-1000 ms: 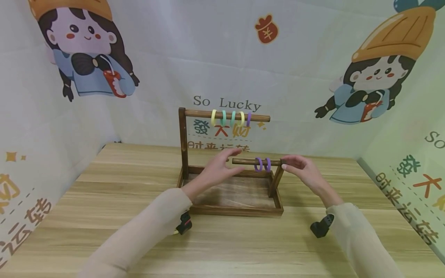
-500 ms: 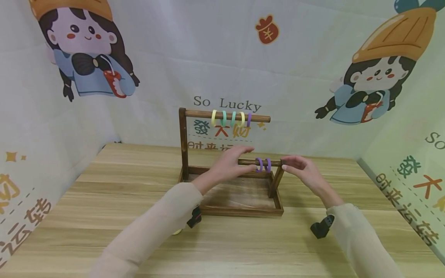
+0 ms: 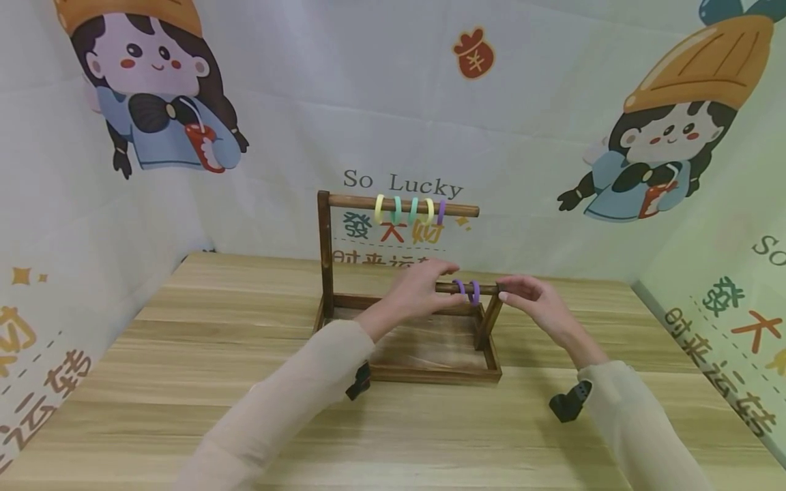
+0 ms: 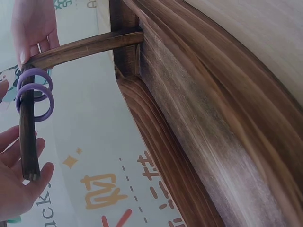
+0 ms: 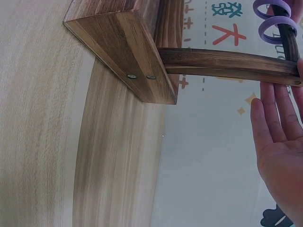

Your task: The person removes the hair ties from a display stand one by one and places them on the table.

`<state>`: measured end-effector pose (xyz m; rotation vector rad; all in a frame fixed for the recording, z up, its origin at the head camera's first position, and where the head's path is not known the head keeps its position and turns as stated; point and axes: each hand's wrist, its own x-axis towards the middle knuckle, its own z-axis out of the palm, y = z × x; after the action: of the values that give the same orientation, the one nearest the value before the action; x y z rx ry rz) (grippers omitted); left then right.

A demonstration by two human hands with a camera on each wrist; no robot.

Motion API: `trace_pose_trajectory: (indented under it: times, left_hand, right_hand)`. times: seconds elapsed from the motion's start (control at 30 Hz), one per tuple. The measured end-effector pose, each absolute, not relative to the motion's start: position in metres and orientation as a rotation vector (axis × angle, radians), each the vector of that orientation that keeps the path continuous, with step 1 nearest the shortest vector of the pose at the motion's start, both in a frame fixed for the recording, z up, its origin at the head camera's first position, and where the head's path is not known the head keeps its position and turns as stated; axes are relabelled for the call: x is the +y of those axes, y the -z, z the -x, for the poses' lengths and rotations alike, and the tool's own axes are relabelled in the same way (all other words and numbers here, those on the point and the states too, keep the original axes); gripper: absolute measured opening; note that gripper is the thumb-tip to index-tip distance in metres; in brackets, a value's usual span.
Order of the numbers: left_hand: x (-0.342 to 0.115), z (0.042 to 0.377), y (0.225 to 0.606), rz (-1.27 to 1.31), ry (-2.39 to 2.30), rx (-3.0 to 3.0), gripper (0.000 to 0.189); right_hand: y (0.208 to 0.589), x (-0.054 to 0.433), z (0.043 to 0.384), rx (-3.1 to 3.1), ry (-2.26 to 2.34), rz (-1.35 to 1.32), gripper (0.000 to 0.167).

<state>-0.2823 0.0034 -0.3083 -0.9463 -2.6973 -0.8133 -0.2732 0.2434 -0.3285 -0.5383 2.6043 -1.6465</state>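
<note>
A dark wooden rack (image 3: pixel 430 374) has two rods over a tray-like base. Two purple rings (image 4: pixel 50 108) hang on its lower rod (image 3: pixel 488 290). My left hand (image 3: pixel 420 286) is around that rod's free end, its fingers and thumb spread to either side. The thumb tip lies close to the rings; contact cannot be told. At the rod's other end, my right hand (image 3: pixel 534 300) pinches the corner above the short post (image 5: pixel 227 65) between thumb and fingers. Some right fingers stretch out behind the post in the right wrist view.
The upper rod (image 3: pixel 350 201) carries several rings: yellow, green and one purple (image 3: pixel 441 211). A tall post (image 3: pixel 325 252) holds it at the left. The rack stands on a wood-grain table (image 3: pixel 215 327), with a printed cloth (image 3: pixel 295 129) behind and at the sides.
My left hand has moved right along the lower rod, towards the purple rings. A yellow thing on the table is now hidden by the left sleeve. My right hand has stayed put.
</note>
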Motion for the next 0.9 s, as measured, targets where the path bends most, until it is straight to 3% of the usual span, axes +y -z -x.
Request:
trace_pose_trajectory:
  times: [0.53, 0.9]
  left_hand:
    - [0.018, 0.281, 0.311, 0.832, 0.564, -2.774, 0.059]
    - [0.016, 0.279, 0.313, 0.859, 0.477, -2.695, 0.049]
  right_hand:
    - [0.329, 0.244, 0.273, 2.608, 1.647, 0.53, 0.043]
    - [0.329, 0.243, 0.273, 2.601, 1.654, 0.528, 0.043]
